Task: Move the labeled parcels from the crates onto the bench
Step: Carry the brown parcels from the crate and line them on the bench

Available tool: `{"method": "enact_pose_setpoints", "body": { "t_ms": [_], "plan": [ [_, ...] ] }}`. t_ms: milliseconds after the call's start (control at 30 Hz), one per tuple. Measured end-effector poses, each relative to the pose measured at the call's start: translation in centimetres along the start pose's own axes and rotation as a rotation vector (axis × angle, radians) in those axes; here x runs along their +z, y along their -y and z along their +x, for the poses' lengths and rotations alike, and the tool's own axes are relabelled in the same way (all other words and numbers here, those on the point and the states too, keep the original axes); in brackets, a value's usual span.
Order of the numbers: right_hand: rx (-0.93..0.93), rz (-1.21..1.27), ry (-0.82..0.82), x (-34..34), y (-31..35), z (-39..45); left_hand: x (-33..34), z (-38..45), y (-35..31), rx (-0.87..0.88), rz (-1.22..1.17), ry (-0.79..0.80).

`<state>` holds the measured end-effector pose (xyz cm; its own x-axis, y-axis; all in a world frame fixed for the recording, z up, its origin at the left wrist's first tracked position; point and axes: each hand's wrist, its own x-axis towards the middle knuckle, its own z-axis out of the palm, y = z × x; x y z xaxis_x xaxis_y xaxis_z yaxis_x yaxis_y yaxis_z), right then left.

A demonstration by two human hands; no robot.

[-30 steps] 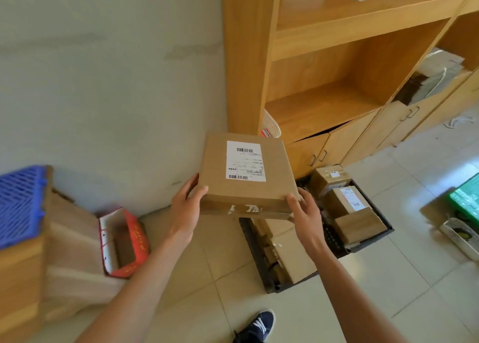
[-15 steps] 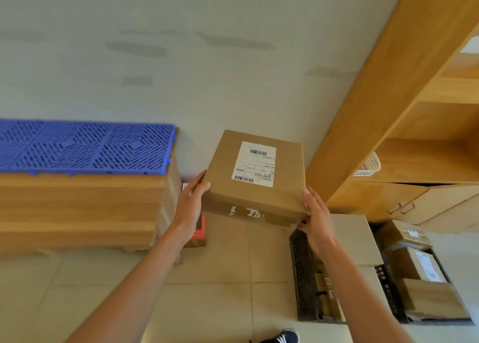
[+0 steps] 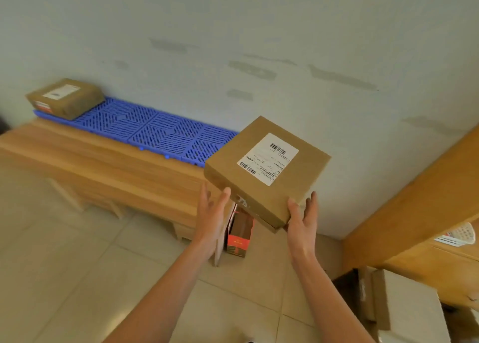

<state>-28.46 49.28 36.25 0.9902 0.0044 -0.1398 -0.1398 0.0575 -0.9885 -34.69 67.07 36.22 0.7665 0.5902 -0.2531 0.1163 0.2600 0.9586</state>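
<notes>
Up close, both hands hold a flat cardboard parcel (image 3: 267, 170) in the air between them. The left hand (image 3: 211, 219) has its fingers (image 3: 225, 197) nearly straight and slightly spread, the tips pressing on the parcel's near left edge. The right hand (image 3: 302, 219) has its fingers straight and close together, cupping the parcel's near right corner from below and beside it. Neither hand curls round the box; it is pinched between the two flat hands.

The parcel is a square, shallow brown box, tilted with its near edge lower and turned so one corner points toward the viewer. A white shipping label (image 3: 268, 159) with barcodes sits on its top face. A strip of tape shows on the near side.

The parcel hangs above the right end of a long wooden bench (image 3: 108, 171), not touching it. A blue perforated plastic mat (image 3: 145, 126) runs along the bench's back edge by the wall. A second brown labeled parcel (image 3: 64, 100) lies on the mat at the bench's far left end.

A red carton (image 3: 239, 232) stands on the tiled floor just beside the bench's right end. A wooden cabinet (image 3: 414, 195) fills the right side, with more cardboard boxes (image 3: 412, 306) in the lower right corner. The wall (image 3: 233, 31) is pale and patched.
</notes>
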Motion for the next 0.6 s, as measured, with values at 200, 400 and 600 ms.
{"method": "enact_pose_setpoints", "body": {
  "t_ms": [200, 400, 600],
  "plan": [
    [-0.110, 0.031, 0.197, 6.2, -0.5, -1.8, 0.6, -1.5, -0.6, 0.009, -0.159, -0.104],
    [-0.158, -0.045, 0.402, 8.2, -0.6, -1.4, -2.8, 0.1, -1.6, 0.002, -0.243, -0.226],
    [-0.167, -0.278, 0.398, 7.9, 1.3, 3.1, -8.0, 0.7, -2.5, 0.079, -0.153, -0.320]
  ]
}}
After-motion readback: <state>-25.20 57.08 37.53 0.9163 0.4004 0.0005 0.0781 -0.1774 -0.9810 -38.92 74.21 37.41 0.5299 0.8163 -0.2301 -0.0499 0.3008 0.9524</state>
